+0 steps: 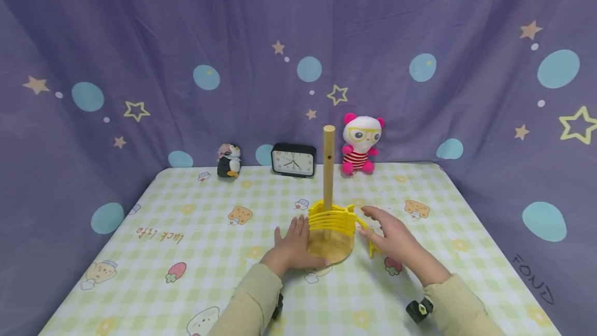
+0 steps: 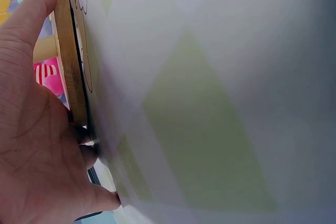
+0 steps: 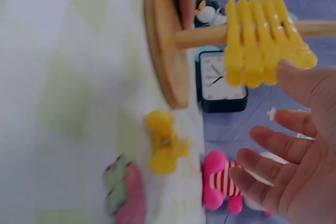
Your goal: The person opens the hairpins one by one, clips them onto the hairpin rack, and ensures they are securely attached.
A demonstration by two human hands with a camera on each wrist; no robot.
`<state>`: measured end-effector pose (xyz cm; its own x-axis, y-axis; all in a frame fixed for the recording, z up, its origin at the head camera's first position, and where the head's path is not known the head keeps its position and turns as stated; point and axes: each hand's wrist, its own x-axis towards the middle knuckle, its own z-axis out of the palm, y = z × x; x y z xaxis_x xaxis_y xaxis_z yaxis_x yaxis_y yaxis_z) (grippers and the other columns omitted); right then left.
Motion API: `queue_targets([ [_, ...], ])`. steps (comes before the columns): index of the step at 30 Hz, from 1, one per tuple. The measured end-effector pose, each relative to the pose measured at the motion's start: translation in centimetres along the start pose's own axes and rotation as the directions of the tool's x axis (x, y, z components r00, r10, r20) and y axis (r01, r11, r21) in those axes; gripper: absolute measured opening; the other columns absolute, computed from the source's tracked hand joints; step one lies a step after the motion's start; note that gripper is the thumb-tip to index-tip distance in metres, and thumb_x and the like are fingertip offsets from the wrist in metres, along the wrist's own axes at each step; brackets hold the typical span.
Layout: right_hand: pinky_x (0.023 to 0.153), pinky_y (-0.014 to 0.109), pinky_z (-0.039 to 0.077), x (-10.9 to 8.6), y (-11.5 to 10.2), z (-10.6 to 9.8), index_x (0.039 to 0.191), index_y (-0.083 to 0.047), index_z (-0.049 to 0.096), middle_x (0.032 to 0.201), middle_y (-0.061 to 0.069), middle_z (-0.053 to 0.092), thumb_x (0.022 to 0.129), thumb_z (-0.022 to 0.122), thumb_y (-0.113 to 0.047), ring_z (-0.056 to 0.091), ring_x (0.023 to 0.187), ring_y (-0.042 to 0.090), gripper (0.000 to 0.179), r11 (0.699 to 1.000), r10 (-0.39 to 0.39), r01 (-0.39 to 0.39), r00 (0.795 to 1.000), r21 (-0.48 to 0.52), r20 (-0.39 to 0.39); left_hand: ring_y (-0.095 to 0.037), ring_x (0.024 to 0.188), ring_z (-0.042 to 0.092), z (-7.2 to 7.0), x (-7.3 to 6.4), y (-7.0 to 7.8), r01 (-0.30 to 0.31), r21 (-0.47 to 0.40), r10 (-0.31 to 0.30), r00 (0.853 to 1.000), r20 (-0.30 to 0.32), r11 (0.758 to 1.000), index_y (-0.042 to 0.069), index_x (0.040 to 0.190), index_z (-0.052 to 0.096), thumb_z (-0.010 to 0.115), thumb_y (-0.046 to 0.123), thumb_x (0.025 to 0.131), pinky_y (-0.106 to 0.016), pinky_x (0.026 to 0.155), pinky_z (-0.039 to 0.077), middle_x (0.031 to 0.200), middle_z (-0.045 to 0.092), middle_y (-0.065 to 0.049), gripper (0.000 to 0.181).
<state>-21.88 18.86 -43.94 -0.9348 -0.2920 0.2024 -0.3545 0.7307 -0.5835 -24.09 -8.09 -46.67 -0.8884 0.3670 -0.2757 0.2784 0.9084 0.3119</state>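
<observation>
A wooden stand (image 1: 328, 170) with a round base and an upright post is on the table. Several yellow plastic pieces (image 1: 333, 219) with curved bars are stacked around the lower post. My left hand (image 1: 294, 248) holds the left side of the base, thumb along its front rim, fingers spread along the far side. My right hand (image 1: 392, 235) is right of the stack, fingers extended and apart; in the right wrist view its thumb tip overlaps the stack's edge. Under that hand another yellow piece (image 3: 164, 142) is on the tablecloth, partly hidden from the head view.
Along the back of the table stand a penguin plush (image 1: 228, 161), a black-framed clock (image 1: 294, 159) and a pink-and-white panda plush (image 1: 361, 144). Behind them hangs a purple curtain (image 1: 252, 25). A checked tablecloth (image 1: 205, 253) with printed pictures covers the table.
</observation>
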Motion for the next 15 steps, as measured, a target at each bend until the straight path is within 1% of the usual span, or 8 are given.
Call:
queue_targets([
  [3,0.093,0.052,0.046,-0.4,0.9,0.1,0.131,-0.005,0.056,0.123,0.013,0.062,0.090,0.072,-0.028,0.059,0.112,0.033,0.050,0.995,0.098,-0.095,0.994,-0.039,0.055,-0.029,0.149,0.004,-0.1,0.0,0.1,-0.001,0.001,0.001,1.000,0.001,1.000,0.004,0.156,0.012,0.061,0.076,0.074,-0.066,0.111,0.004,0.163,0.004,-0.014,0.120],
  [5,0.089,0.051,0.048,-0.6,1.4,0.3,0.125,-0.005,0.058,0.116,0.013,0.064,0.087,0.074,-0.031,0.061,0.102,0.030,0.049,0.983,0.177,-0.170,0.978,-0.069,0.107,-0.029,0.149,0.005,-0.1,0.0,0.1,-0.002,0.004,0.002,1.000,0.002,1.000,0.004,0.156,0.012,0.061,0.077,0.074,-0.066,0.111,0.004,0.163,0.004,-0.014,0.120],
  [7,0.085,0.049,0.049,-0.7,1.9,0.6,0.120,-0.005,0.060,0.109,0.011,0.065,0.084,0.077,-0.035,0.061,0.096,0.027,0.050,0.971,0.227,-0.211,0.963,-0.115,0.147,-0.029,0.149,0.005,-0.1,-0.1,0.1,-0.002,0.000,0.002,1.000,0.002,1.000,0.004,0.156,0.012,0.061,0.077,0.074,-0.066,0.111,0.004,0.163,0.004,-0.014,0.120],
  [9,0.083,0.047,0.049,-0.9,2.3,0.8,0.115,-0.005,0.061,0.104,0.009,0.064,0.081,0.079,-0.040,0.060,0.092,0.025,0.052,0.963,0.248,-0.223,0.954,-0.153,0.166,-0.030,0.149,0.005,-0.2,-0.1,0.1,-0.002,0.000,0.002,1.000,0.002,1.000,0.004,0.156,0.013,0.061,0.076,0.074,-0.066,0.111,0.004,0.163,0.005,-0.014,0.120],
  [12,0.081,0.045,0.048,-1.1,2.7,1.2,0.107,-0.006,0.062,0.098,0.005,0.061,0.078,0.080,-0.043,0.055,0.090,0.024,0.051,0.962,0.228,-0.196,0.960,-0.192,0.161,-0.030,0.149,0.005,-0.2,-0.1,0.1,-0.002,-0.010,0.002,1.000,0.004,1.000,0.004,0.156,0.013,0.062,0.075,0.074,-0.066,0.111,0.004,0.163,0.004,-0.015,0.119],
  [15,0.078,0.042,0.045,-1.3,2.8,1.6,0.103,-0.008,0.062,0.095,0.003,0.057,0.075,0.081,-0.046,0.050,0.087,0.022,0.052,0.957,0.226,-0.190,0.962,-0.218,0.153,-0.030,0.149,0.004,-0.1,-0.1,0.0,-0.002,-0.021,0.003,1.000,0.006,1.000,0.004,0.156,0.012,0.062,0.075,0.075,-0.067,0.110,0.003,0.163,0.003,-0.014,0.119],
])
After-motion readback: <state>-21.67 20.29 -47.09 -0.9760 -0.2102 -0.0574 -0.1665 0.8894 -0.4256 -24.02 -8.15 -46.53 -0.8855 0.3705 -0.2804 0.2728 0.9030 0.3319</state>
